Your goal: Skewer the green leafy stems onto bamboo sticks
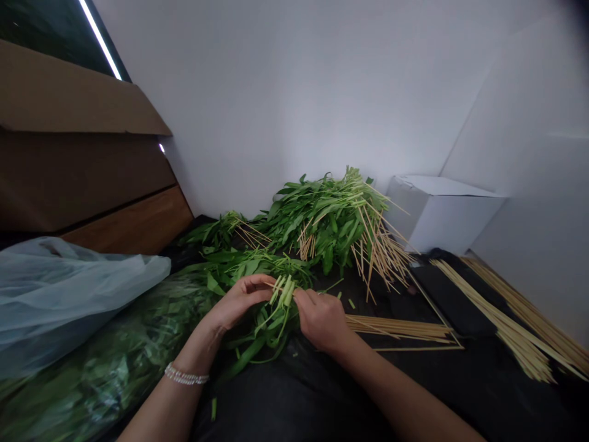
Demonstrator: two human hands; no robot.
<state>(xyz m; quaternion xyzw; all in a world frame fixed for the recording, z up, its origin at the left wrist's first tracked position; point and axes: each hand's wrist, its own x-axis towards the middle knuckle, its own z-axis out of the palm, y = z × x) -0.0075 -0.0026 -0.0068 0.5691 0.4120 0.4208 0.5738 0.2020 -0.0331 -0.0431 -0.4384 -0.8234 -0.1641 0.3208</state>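
Observation:
Near the centre, my left hand [246, 299] is closed, its thumb and fingers pinching the thin end of a stick beside several green stems [284, 291]. My right hand [322, 319] is closed at the other side of these stems, with its fingertips pressed together against them. The cut stem ends point up between the hands, and their leaves [257, 350] hang down below. Behind lies a large pile of leafy greens [317, 215] with many thin sticks [381, 248] poking out at its right. A smaller skewered bunch [225, 227] rests to its left.
Bundled sticks [400, 328] lie right of my right hand, more sticks [501, 313] farther right. A white box [442, 209] stands at the back right. On the left are a clear bag of greens [110, 356], a whitish plastic bag [69, 294] and a cardboard box [78, 166].

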